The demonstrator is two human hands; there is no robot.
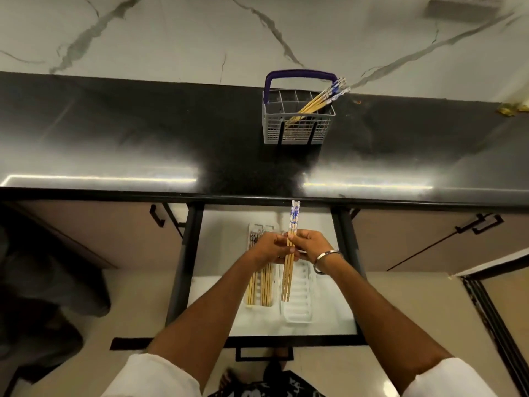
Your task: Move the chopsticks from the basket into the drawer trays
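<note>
Hands meet over the open drawer [217, 325], both pinched on one small bundle of chopsticks [289, 270]. The left hand [272, 249] closes on it from the left, the right hand [310, 243] from the right, fingers curled shut around the shafts about midway along. The bundle looks like three or four sticks, though the exact count is hard to tell; their blue-and-white patterned ends point far, toward the counter edge, and the plain wooden tips point near, above the right tray.

Two white trays lie side by side in the drawer. The left tray [246, 303] holds roughly six or seven wooden chopsticks [264, 285] lying lengthwise, partly hidden under the left hand. The right tray [300, 313] has a ribbed floor, with no chopsticks visibly lying in it.

On the black counter [143, 138], further back, stands one grey slatted basket [297, 133] with a purple handle [299, 73]. A cluster of about five or six chopsticks [317, 101] leans in it, patterned ends up and to the right.

One metal bangle [326, 257] circles the right wrist. No readable writing or brand shows anywhere.
</note>
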